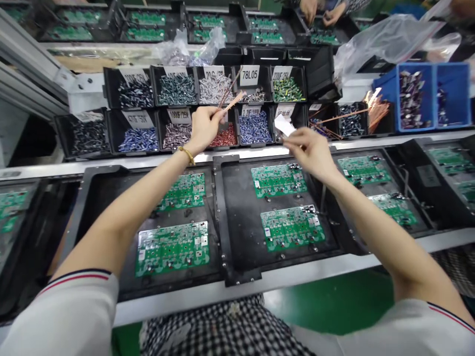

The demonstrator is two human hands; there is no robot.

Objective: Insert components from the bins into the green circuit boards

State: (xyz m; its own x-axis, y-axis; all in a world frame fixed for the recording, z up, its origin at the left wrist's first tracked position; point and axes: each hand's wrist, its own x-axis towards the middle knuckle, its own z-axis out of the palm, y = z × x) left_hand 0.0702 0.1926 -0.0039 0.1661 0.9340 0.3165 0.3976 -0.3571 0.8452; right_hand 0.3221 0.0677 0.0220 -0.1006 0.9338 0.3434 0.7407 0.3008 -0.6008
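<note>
My left hand is closed around a copper-coloured strip and some thin dark leads, which point up and right over the bins. Below its fingers is a bin of small red components. My right hand has its fingers pinched together at the front of a labelled bin. A white paper-like piece shows right behind the fingertips; what they pinch is too small to make out. Under my arms, green circuit boards lie in black trays, two boards in the middle tray.
Two rows of black bins hold capacitors, such as blue ones and green-yellow ones. Blue bins stand at right, beside a bundle of copper-coloured strips. Across the line, another person's hands work over a tray. Plastic bags lie behind the bins.
</note>
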